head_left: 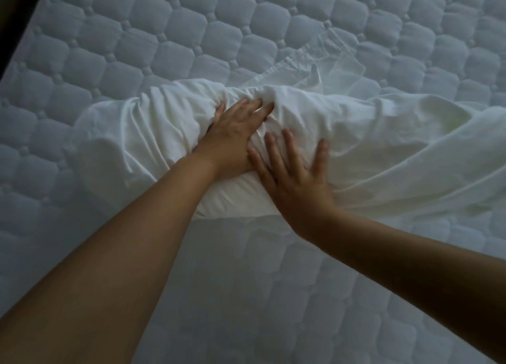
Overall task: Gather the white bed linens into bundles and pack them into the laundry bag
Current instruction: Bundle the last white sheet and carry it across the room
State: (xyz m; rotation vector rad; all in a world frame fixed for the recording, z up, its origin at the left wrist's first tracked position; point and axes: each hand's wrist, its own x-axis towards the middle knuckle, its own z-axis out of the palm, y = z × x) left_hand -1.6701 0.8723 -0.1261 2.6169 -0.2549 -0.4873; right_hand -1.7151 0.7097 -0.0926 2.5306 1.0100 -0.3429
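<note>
Beneath spread fingers, bunched white linen

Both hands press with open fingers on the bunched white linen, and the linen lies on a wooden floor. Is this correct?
Not quite. The left hand and right hand do press with open fingers on the bunched white linen, but the head view shows it lying on a quilted mattress, not a wooden floor.

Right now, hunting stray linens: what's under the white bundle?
The white bundle lies on the quilted mattress, left hand and right hand pressing on top. Anything beneath is covered.
</note>
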